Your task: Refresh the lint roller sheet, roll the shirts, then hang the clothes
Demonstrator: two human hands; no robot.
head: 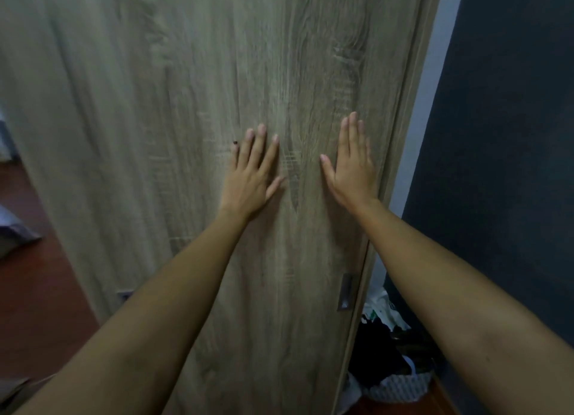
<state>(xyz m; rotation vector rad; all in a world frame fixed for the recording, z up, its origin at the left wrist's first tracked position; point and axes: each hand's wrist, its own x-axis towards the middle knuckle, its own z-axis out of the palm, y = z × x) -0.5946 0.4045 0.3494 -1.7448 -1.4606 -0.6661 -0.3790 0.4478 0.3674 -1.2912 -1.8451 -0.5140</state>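
Note:
A tall wood-grain wardrobe door (pixel 192 103) fills most of the head view. My left hand (pixel 251 175) lies flat on it with fingers straight and spread. My right hand (pixel 352 162) presses flat on the same panel a little to the right, near the door's right edge. Both forearms reach up from the bottom of the frame. A recessed metal pull (pixel 345 292) is set into the door low on the right. No lint roller, shirt or hanger is in sight.
A dark wall (pixel 503 134) stands at the right. In the gap below it sits a patterned basket (pixel 400 386) with dark clothes and a white bag. Reddish-brown floor (pixel 40 290) shows at the left, with a grey object lying on it.

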